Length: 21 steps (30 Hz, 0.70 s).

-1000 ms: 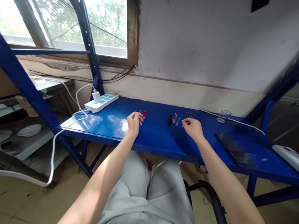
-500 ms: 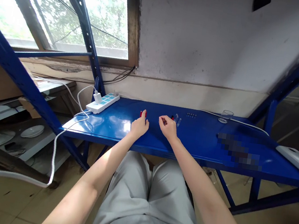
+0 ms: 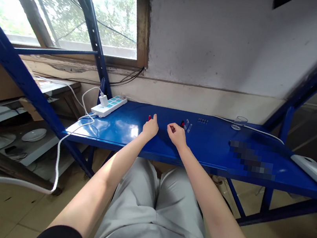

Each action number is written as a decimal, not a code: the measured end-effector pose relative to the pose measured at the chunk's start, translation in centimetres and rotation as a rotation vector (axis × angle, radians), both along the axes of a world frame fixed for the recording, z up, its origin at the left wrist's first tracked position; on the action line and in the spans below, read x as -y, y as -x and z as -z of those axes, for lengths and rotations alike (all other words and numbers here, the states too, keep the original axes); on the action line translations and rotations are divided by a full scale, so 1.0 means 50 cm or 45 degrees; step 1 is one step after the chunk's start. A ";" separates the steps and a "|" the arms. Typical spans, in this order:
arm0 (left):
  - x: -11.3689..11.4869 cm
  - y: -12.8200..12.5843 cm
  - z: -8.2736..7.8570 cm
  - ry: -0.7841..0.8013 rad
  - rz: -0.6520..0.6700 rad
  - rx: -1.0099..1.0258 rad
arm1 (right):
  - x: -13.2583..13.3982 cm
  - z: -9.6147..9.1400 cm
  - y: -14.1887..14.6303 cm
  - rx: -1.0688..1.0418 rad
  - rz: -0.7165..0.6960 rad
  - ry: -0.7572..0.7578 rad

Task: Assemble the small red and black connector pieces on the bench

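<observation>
My left hand (image 3: 150, 126) rests on the blue metal shelf (image 3: 207, 150), fingers curled, beside a small red piece (image 3: 149, 117) at its fingertips. My right hand (image 3: 176, 132) lies a little to the right, fingers pinched together; what they hold is too small to see. Just beyond it are a red-and-black piece (image 3: 182, 123) and small clear tubes (image 3: 188, 126). A row of tiny dark parts (image 3: 202, 121) sits farther back.
A white power strip (image 3: 108, 106) with a plugged charger and white cable lies at the shelf's left end. A small glass (image 3: 238, 122) stands at the back right, a dark flat device (image 3: 251, 162) and a white object (image 3: 315, 173) to the right. Blue rack posts flank the shelf.
My right hand moved left from the clear tubes toward my left hand, which shifted slightly right. The view tilted a little.
</observation>
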<state>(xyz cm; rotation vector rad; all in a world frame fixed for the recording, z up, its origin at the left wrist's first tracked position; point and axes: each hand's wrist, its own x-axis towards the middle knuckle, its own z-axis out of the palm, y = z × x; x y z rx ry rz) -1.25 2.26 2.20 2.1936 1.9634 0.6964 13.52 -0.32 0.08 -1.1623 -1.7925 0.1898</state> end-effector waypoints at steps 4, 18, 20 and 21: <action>-0.003 -0.001 0.003 -0.069 0.017 0.051 | -0.003 0.003 -0.003 0.000 0.001 0.024; 0.033 -0.022 0.024 0.203 0.504 1.612 | -0.007 -0.003 0.004 0.126 0.203 0.311; 0.037 -0.020 0.027 0.220 0.557 1.658 | -0.011 0.000 0.002 0.092 0.186 0.322; 0.038 -0.018 0.028 0.224 0.582 1.672 | -0.012 0.001 0.001 0.074 0.182 0.332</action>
